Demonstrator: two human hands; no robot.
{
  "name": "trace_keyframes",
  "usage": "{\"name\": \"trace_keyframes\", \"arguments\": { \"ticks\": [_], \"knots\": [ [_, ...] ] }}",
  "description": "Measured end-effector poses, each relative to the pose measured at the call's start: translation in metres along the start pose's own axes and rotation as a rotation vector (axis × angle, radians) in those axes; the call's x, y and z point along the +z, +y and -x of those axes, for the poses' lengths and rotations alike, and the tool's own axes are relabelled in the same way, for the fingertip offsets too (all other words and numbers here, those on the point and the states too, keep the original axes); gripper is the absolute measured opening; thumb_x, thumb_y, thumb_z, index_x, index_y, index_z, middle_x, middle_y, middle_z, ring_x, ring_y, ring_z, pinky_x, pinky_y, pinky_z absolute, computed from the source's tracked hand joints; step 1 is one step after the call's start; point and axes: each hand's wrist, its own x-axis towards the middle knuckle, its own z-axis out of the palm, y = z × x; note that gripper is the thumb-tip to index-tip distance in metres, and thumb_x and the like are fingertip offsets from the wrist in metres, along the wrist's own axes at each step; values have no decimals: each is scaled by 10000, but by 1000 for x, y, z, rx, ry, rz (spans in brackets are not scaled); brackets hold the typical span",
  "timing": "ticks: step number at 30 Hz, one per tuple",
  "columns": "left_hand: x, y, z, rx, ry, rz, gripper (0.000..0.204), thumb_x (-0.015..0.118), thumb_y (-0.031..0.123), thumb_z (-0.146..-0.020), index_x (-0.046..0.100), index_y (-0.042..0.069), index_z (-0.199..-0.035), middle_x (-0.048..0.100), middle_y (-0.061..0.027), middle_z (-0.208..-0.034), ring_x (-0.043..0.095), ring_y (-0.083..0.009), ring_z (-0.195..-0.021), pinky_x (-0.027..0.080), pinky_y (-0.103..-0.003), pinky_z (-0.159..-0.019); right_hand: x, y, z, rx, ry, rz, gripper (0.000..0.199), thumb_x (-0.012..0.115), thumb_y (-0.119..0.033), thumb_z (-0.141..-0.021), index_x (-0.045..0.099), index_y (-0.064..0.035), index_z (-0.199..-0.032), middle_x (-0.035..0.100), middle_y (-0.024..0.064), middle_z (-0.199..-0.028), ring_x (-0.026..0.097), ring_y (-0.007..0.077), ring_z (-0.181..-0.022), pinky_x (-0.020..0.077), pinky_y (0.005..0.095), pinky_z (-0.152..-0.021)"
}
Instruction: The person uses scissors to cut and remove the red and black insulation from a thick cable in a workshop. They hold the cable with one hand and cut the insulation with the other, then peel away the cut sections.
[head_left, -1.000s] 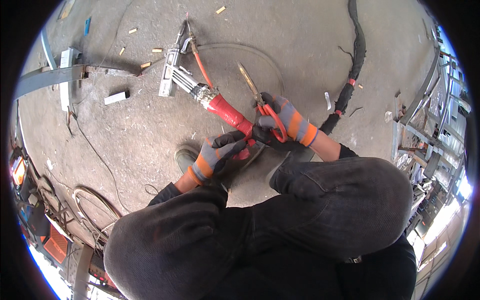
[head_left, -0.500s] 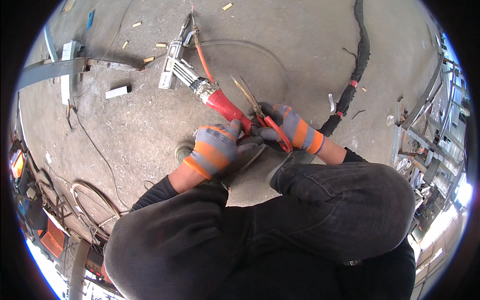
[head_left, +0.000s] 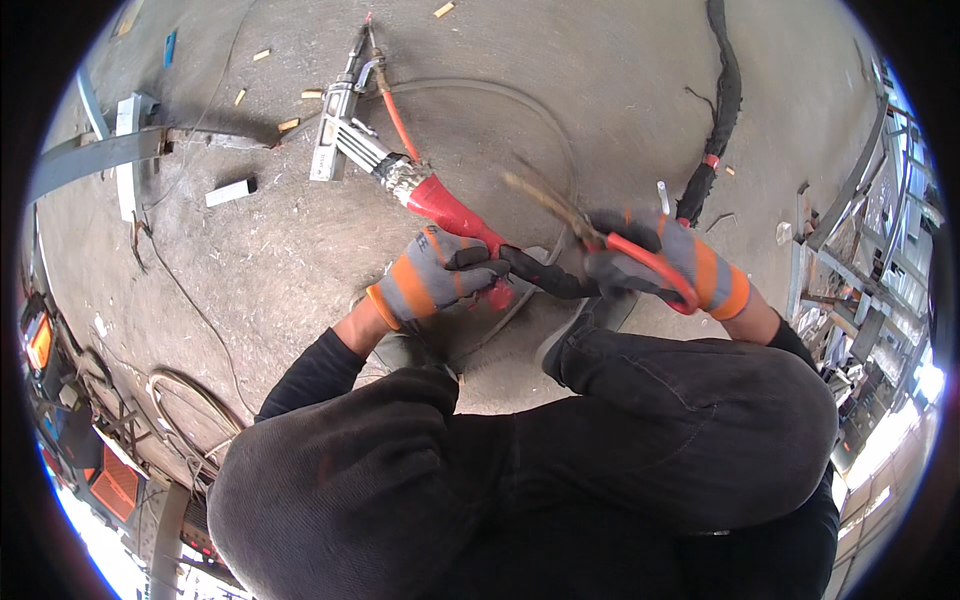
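Red-wrapped cable (head_left: 452, 213) lies slantwise over the grey, gritty concrete floor (head_left: 290, 240), between the metal tool (head_left: 335, 135) at its upper end and the left hand (head_left: 430, 278) at its lower one. Its red covering looks smooth and slightly glossy, wide near the tool and tapering toward the hand, with a loose red flap (head_left: 497, 295) showing just under the fingertips. Past the red, a dull black sleeve (head_left: 545, 276) with a bumpy surface bends toward the right hand (head_left: 695, 255). At the top, a crinkled silvery collar (head_left: 405, 181) joins the covering to straight, ribbed metal pieces on the boxy tool, and a thin orange-red hose (head_left: 397, 125) runs beside it. Both hands wear grey knit gloves banded in orange, with dark fingers. The left is closed on the cable about where red meets black; whether it also pinches the flap cannot be told. The right, blurred, grips scissors (head_left: 557, 205) with curved red handles and worn, brownish blades pointing up and left; how far the blades are parted is too blurred to tell.
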Motion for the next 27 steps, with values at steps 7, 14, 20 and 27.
{"name": "trace_keyframes", "arguments": {
  "ticks": [7,14,20,27],
  "knots": [
    [-9,-4,-10,213,69,-102,349,743,170,-795,783,110,-1136,646,3,-819,675,-190,-688,474,-348,-569,24,20,20,222,-330,-570,358,724,-351,-1050,733,-52,-1245,753,81,-942,757,166,-767,604,293,-637],
    [-8,-1,-12,203,82,-47,332,747,138,-804,780,99,-1132,664,-18,-837,674,-207,-687,479,-351,-555,32,26,30,434,-351,-883,377,712,-360,-1060,733,-28,-1239,762,96,-949,759,171,-737,615,280,-616],
    [-3,4,-13,187,59,-104,333,757,149,-800,776,88,-1127,672,-25,-847,680,-212,-693,493,-362,-556,52,22,24,578,-220,-1099,300,739,-245,-1045,750,-25,-1248,761,94,-884,727,149,-679,569,255,-560],
    [0,19,-17,105,64,-115,322,798,159,-793,787,85,-1106,720,-56,-886,736,-243,-769,585,-373,-641,61,24,21,375,-172,-751,287,766,-237,-1031,776,-51,-1250,739,47,-795,662,77,-628,510,227,-527]
  ]
}}
